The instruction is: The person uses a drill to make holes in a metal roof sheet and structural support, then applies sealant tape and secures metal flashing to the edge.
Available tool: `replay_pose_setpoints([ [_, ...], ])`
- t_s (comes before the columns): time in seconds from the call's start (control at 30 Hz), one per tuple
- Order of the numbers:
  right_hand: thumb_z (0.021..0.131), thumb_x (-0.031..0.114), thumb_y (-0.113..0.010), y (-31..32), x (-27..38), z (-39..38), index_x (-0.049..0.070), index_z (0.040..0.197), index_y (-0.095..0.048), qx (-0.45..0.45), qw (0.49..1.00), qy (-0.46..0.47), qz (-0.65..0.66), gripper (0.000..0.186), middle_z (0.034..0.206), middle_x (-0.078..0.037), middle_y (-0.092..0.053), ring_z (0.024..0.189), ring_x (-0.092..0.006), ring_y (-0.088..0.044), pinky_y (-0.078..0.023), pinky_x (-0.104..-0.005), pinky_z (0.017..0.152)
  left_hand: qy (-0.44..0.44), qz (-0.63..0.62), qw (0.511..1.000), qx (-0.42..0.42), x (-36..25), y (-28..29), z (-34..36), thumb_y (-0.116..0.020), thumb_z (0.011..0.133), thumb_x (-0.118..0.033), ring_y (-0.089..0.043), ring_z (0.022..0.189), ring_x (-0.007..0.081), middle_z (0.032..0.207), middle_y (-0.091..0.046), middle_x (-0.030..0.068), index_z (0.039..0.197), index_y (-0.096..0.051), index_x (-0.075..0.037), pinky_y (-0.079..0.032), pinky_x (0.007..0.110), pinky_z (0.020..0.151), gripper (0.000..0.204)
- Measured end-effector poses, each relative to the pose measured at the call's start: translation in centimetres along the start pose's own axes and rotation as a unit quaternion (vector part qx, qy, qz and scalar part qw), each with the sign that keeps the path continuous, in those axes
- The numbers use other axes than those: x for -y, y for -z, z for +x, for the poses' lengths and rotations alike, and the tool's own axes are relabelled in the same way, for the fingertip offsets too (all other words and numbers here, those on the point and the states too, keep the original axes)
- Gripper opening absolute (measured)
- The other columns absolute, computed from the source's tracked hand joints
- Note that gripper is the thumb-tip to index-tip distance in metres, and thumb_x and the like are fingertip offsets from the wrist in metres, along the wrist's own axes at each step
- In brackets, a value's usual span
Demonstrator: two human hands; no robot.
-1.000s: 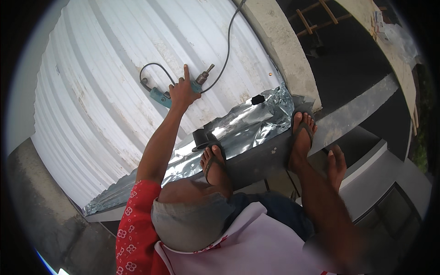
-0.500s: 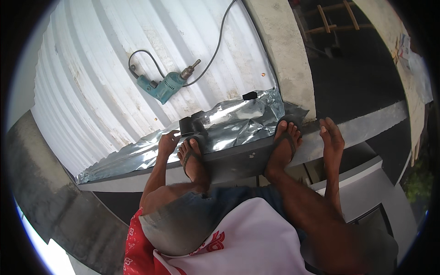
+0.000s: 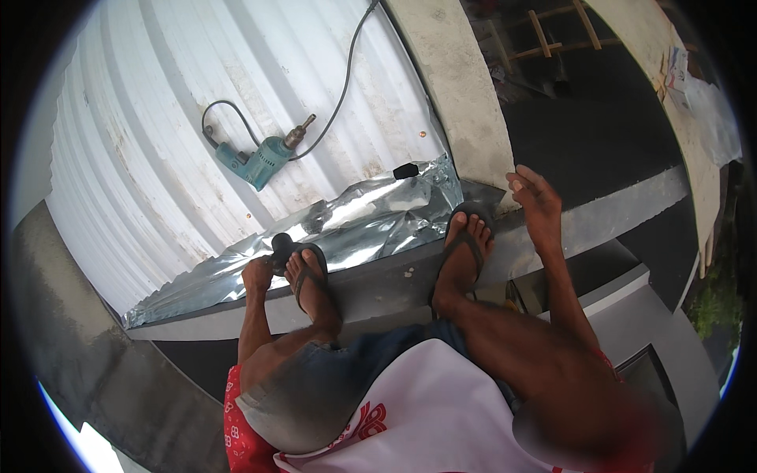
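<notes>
My left hand (image 3: 257, 276) is closed at the side of a black thing with a round, cylinder-like end (image 3: 281, 243), beside my left foot; its exact kind does not show. That foot, in a flip-flop (image 3: 322, 258), stands at the edge of the silver foil sheet (image 3: 371, 246). My right hand (image 3: 539, 206) is raised over the concrete ledge, to the right of my right foot. Its fingers are loosely bent and partly apart, with nothing visible in them. A teal power drill (image 3: 264, 162) lies on the white corrugated roof sheet (image 3: 165, 150), out of reach of both hands.
The drill's dark cord (image 3: 341, 94) runs up the sheet. A small black piece (image 3: 406, 171) lies on the foil. Along the right stands a concrete wall top (image 3: 449, 79). Below the narrow ledge (image 3: 595, 213) are dark drops and a lower grey structure (image 3: 670, 347).
The view has shifted, so the roof and drill appear farther left. My left hand has closed on the black thing and drawn it toward the ledge. My right hand stays raised.
</notes>
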State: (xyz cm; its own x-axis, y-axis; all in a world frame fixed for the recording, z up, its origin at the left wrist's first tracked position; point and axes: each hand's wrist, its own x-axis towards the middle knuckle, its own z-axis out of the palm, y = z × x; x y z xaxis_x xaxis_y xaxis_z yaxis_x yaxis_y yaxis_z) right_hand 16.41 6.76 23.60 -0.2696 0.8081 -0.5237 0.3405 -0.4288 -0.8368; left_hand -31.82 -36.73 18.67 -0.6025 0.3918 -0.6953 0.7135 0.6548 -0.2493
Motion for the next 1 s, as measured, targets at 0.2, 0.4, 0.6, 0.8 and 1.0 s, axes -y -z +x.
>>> replay_pose_setpoints([
  [0.2,0.097,0.016,-0.065,-3.9,0.2,2.4,-0.004,0.131,-0.060,0.065,0.996,-0.037,0.054,0.040,0.114,-0.013,-0.072,0.096,-0.0161,-0.069,-0.055,-0.0300,0.086,0.112,-0.087,0.985,-0.097,2.8,6.1,-8.0,-0.064,0.092,-0.031,-0.070,0.088,0.0393,0.090,-0.073,0.0173,0.099,-0.075,-0.009,-0.052,0.049,0.074,0.026],
  [0.4,0.095,0.019,-0.068,-8.2,0.9,2.1,0.001,0.130,-0.062,0.243,0.966,-0.084,0.030,0.041,0.117,-0.011,-0.071,0.102,-0.0168,-0.067,-0.054,-0.0321,0.089,0.045,-0.339,0.904,-0.258,-0.9,13.7,-11.9,-0.066,0.097,-0.027,-0.049,0.060,0.0146,0.065,-0.060,0.0056,0.086,-0.067,-0.001,-0.038,0.034,0.057,0.028],
  [0.6,0.080,0.033,-0.078,-12.4,1.0,-0.3,0.003,0.148,-0.042,0.375,0.913,0.163,-0.011,0.083,0.145,-0.021,-0.050,0.122,-0.0321,-0.057,-0.046,-0.0432,0.104,-0.057,-0.643,0.764,-0.005,-16.3,19.8,-12.2,-0.064,0.100,-0.023,-0.029,0.055,0.0013,0.061,-0.039,-0.0080,0.077,-0.054,-0.011,-0.023,0.022,0.050,0.028],
  [0.8,0.073,0.037,-0.085,-10.0,1.8,-1.5,0.004,0.146,-0.041,0.425,0.897,0.120,0.004,0.091,0.142,-0.021,-0.050,0.134,-0.0368,-0.046,-0.038,-0.0467,0.111,-0.080,-0.735,0.631,0.236,-26.8,16.3,-9.9,-0.062,0.098,-0.029,-0.044,0.055,0.0056,0.066,-0.049,-0.0052,0.092,-0.063,-0.007,-0.034,0.020,0.053,0.022],
  [1.0,0.066,0.065,-0.081,-6.0,3.5,-4.6,0.000,0.140,-0.046,0.329,0.919,-0.055,-0.212,0.105,0.141,-0.026,-0.047,0.137,-0.0434,-0.041,-0.033,-0.0539,0.113,-0.101,-0.674,0.650,0.337,-26.7,12.4,-8.3,-0.050,0.101,-0.051,-0.052,0.055,0.0129,0.068,-0.057,0.0025,0.098,-0.064,-0.004,-0.039,0.025,0.050,0.050],
])
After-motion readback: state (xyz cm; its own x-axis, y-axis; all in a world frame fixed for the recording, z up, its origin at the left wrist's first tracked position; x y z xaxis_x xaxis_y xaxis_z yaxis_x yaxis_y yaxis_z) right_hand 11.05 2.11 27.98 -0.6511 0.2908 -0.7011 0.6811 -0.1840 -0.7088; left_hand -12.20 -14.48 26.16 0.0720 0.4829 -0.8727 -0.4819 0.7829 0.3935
